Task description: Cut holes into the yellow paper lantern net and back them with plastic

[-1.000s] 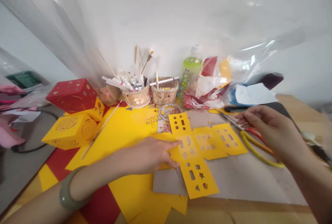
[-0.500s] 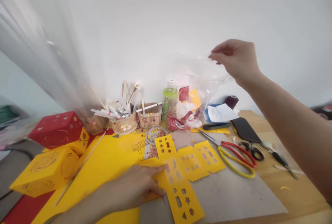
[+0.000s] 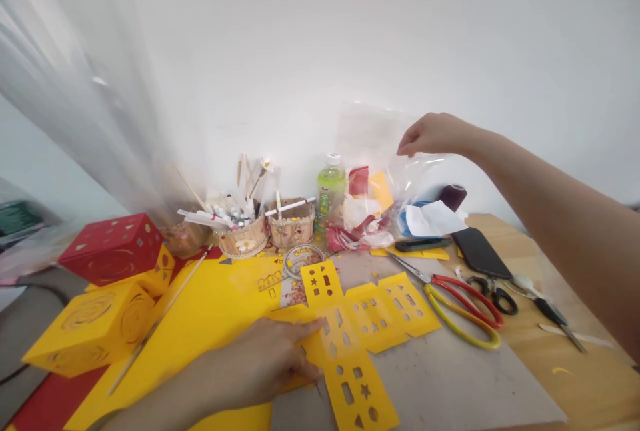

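My left hand (image 3: pixel 270 358) lies on a yellow cross-shaped paper cut-out (image 3: pixel 363 388), its index finger stretched onto the middle panel. Star, circle, rectangle and triangle holes run through the cut-out's panels. My right hand (image 3: pixel 433 134) is raised at the upper part of a clear plastic bag (image 3: pixel 373 128), fingertips pressed together and pointing down. Whatever they hold, if anything, is too small to make out. Inside the bag are red, white and yellow paper scraps (image 3: pixel 363 214). Scissors (image 3: pixel 467 304) with one red and one yellow handle lie right of the cut-out.
At left stand a red paper box (image 3: pixel 113 248) and a yellow one (image 3: pixel 90 328), near a thin stick (image 3: pixel 160 318). Small baskets (image 3: pixel 243 241) of pens, a green-labelled bottle (image 3: pixel 330 191), a utility knife (image 3: pixel 423 244) and a black phone (image 3: pixel 480 251) line the back.
My right hand has come down lower at the bag, its fingers turned downward. The bag's upper part now shows more upright behind it. My left hand stays on the cut-out.
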The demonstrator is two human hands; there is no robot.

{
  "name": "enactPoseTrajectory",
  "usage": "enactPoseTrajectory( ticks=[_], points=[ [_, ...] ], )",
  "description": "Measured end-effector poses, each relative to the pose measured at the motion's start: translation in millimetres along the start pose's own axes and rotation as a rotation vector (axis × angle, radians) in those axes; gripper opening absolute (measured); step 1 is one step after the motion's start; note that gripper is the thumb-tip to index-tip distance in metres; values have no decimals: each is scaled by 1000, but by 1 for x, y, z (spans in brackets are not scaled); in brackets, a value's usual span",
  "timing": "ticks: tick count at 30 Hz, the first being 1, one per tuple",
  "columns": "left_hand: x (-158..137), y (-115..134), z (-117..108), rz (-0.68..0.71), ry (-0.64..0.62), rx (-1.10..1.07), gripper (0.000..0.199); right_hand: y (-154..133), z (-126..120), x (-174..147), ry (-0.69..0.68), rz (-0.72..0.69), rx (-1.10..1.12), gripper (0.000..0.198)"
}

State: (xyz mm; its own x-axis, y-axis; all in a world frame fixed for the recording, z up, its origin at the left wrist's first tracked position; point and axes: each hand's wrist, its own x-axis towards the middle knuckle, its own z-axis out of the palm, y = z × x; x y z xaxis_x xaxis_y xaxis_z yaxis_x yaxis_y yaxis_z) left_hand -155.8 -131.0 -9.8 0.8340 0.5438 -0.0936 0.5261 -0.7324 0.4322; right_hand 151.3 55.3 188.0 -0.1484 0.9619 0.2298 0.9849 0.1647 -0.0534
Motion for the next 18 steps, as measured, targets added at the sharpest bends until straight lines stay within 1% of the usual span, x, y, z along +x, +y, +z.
enactPoseTrajectory(
  ticks=[1,3,5,6,8,9,10,12,13,16,18],
  points=[
    [0,0,0,1,6,-5,24,1,0,-1,6,-1,2,16],
    [1,0,-1,9,9,-9,24,4,0,-3,20,3,77,24],
    [2,1,-2,12,4,3,24,6,2,-6,8,22,195,22],
    [2,1,-3,12,-1,15,24,7,3,-7,-9,28,244,25],
    [3,3,-4,13,-14,43,24,9,4,-8,-37,32,288,43],
    [3,3,-4,11,-20,51,24,10,4,-8,-39,33,274,49],
    [3,3,-4,9,-23,53,25,12,4,-9,-38,33,243,48],
    [2,3,-4,10,-15,45,26,13,2,-10,-49,33,199,33],
    [2,3,-3,12,-6,40,26,13,0,-12,-68,33,198,31],
    [1,2,-1,19,4,37,25,11,-6,-22,-148,28,292,52],
    [0,2,0,14,1,38,25,8,-10,-30,-177,27,347,65]
  ],
)
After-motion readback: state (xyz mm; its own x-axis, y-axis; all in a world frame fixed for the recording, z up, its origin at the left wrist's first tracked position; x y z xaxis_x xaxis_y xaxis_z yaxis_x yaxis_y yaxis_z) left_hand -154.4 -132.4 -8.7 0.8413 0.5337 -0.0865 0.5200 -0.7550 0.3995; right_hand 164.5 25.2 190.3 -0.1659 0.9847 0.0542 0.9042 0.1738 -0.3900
